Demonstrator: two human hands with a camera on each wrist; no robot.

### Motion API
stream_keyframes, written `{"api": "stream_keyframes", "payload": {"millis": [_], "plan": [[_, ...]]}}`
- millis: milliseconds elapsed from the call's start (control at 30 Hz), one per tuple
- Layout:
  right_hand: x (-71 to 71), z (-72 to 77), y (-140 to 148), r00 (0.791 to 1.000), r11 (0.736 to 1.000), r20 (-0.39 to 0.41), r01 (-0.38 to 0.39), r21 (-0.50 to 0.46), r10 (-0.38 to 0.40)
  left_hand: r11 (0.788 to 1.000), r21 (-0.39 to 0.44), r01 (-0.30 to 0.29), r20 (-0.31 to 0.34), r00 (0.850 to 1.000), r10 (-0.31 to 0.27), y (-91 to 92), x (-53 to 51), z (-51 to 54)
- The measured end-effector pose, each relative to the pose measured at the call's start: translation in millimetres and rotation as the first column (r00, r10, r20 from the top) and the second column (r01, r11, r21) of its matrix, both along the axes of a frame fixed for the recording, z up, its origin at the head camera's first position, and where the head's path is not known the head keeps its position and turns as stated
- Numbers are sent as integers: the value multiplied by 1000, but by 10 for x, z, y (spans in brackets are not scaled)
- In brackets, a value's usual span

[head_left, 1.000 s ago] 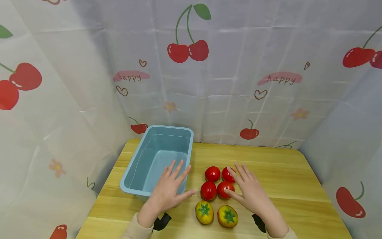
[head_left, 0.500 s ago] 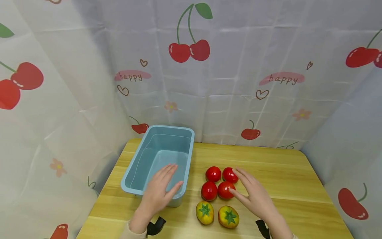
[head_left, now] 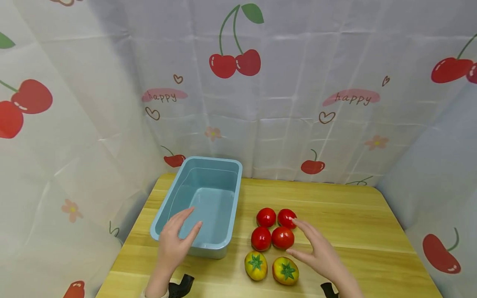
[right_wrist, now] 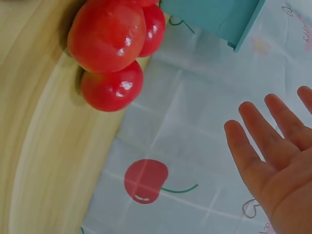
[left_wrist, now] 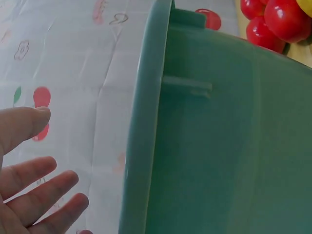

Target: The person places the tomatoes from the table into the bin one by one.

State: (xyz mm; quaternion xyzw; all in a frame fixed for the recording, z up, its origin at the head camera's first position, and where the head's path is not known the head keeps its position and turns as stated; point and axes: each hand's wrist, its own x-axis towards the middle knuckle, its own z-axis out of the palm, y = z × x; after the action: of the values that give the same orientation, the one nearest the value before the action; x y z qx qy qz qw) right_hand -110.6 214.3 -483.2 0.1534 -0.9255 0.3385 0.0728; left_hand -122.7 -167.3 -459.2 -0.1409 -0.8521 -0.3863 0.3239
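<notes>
A light-blue plastic bin (head_left: 235,198) stands at the table's left and has nothing inside. My left hand (head_left: 172,244) hovers over its near left corner, thumb and fingers apart, holding nothing. In the left wrist view its fingers (left_wrist: 48,190) are loosely spread beside the bin's wall (left_wrist: 209,146). Several shiny red tomatoes (head_left: 261,239) sit clustered right of the bin. In front of them lie two yellow tomato-like fruits (head_left: 256,265) with green star-shaped tops. Just right of the cluster, my right hand (head_left: 320,253) is held with thumb and fingers apart, gripping nothing.
A wooden table (head_left: 357,231) with light grain carries everything. White curtain (head_left: 275,103) printed with cherries encloses it at the back and both sides. A black strap (head_left: 181,285) shows at the left wrist.
My left hand has moved left and toward me, from the bin's right side to its near left corner. The right hand has shifted slightly right and down. The tomatoes and bin stay put.
</notes>
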Motion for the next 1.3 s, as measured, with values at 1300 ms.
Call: {"api": "stream_keyframes", "payload": {"millis": [1300], "plan": [[169, -615, -18, 944, 988, 321, -32, -153, 80, 834, 519, -188, 467, 879, -93, -672, 17, -413]]}}
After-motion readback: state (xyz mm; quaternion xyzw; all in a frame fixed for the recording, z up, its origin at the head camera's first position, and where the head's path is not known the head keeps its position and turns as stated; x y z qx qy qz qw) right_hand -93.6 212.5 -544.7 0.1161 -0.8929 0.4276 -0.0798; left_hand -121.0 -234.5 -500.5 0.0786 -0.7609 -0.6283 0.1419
